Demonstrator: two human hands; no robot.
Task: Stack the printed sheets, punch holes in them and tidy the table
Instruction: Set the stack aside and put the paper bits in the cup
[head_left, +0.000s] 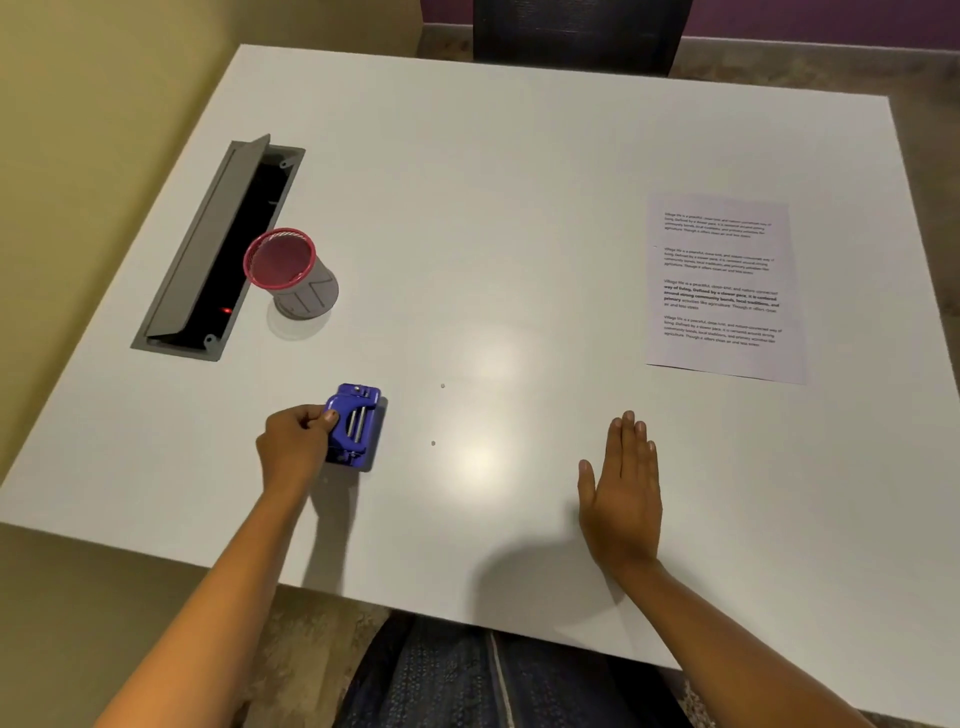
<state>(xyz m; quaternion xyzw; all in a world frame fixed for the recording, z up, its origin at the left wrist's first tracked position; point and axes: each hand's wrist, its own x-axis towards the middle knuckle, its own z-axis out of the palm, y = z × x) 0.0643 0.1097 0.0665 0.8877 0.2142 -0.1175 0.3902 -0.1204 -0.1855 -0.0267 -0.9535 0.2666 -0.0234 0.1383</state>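
A blue hole punch (358, 426) stands on the white table (519, 182) near the front left. My left hand (296, 444) grips its left side, thumb on the lever. My right hand (623, 491) hovers flat, palm down, fingers together and empty, over the table's front right. The printed sheets (722, 288) lie as one neat pile of text pages at the right side of the table, well away from both hands. Two tiny paper dots (442, 386) rest on the table to the right of the punch.
A pink mesh pen cup (291, 273) stands left of centre beside an open grey cable tray (208, 254) sunk into the table. A dark chair (576, 31) sits at the far edge. A yellow wall runs along the left.
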